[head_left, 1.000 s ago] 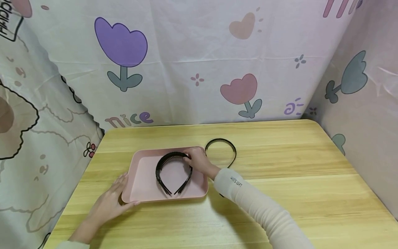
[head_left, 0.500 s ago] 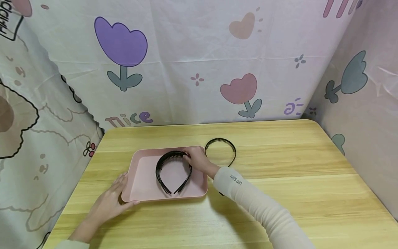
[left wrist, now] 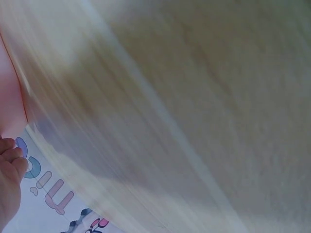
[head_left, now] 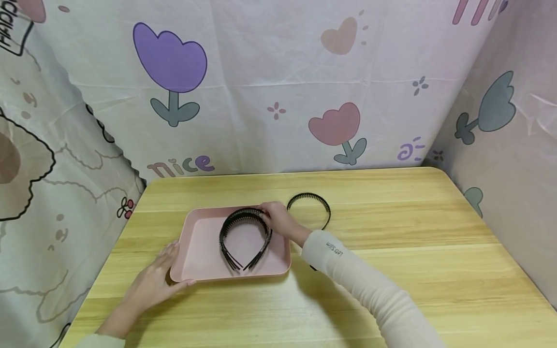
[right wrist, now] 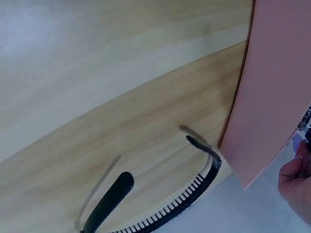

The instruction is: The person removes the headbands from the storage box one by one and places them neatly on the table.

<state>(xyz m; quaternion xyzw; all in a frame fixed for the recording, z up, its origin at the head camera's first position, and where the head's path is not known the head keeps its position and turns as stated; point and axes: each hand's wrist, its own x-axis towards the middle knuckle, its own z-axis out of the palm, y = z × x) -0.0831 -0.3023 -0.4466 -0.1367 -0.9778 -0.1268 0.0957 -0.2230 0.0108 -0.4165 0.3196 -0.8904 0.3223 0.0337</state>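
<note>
In the head view, a pink rectangular tray (head_left: 197,246) rests on the wooden table. Several black toothed headbands (head_left: 223,241) lie overlapped in it, their ends toward the near edge. My right hand (head_left: 278,218) reaches over the tray's far right corner and pinches the upper right of a headband. How many bands it holds is hidden. At the tray's near left corner my left hand (head_left: 154,280) is spread, fingers along the left side and thumb against the front edge. Another black headband (head_left: 309,195) lies on the table right of the tray, partly covered by my right forearm.
The wooden table (head_left: 413,217) runs on to the right of the tray. A printed cloth (head_left: 261,58) hangs behind the table and on both sides. The right wrist view shows the loose headband (right wrist: 170,211) close to the tray's outer wall (right wrist: 272,87).
My right hand has shifted slightly up and right with the headband it pinches. The bands in the tray now look more fanned apart. My left hand and the tray have hardly moved.
</note>
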